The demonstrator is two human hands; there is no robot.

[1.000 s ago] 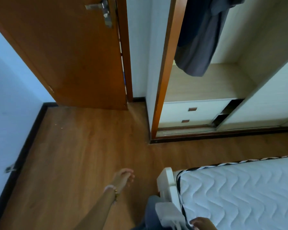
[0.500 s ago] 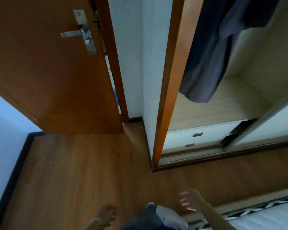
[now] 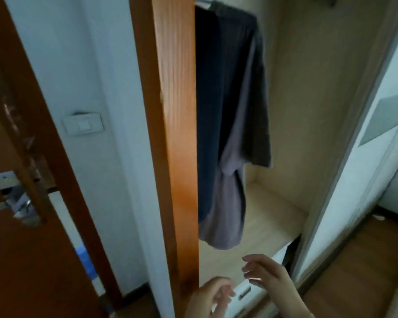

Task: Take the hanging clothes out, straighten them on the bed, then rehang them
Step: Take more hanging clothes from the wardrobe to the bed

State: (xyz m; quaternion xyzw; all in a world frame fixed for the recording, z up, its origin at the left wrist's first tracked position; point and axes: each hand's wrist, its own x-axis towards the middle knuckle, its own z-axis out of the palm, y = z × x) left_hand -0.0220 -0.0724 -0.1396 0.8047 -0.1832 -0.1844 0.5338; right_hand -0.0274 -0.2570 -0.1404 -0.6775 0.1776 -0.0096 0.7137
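Note:
Inside the open wardrobe hang dark clothes: a navy garment at the left, partly hidden by the wooden wardrobe frame, and a grey-purple garment beside it, its hem bunched low. They hang from a rail at the top edge. My left hand is raised at the bottom, fingers loosely curled, empty. My right hand is just right of it, fingers spread, empty, below the garments and apart from them. The bed is out of view.
A pale wooden shelf sits under the clothes, with white drawers below it. A white sliding door bounds the opening on the right. An open brown room door with a metal handle stands at the left; a light switch is on the wall.
The view has tilted up and moved close to the wardrobe; the bed dropped out of sight. Both hands have risen in front of the drawers, below the hanging clothes.

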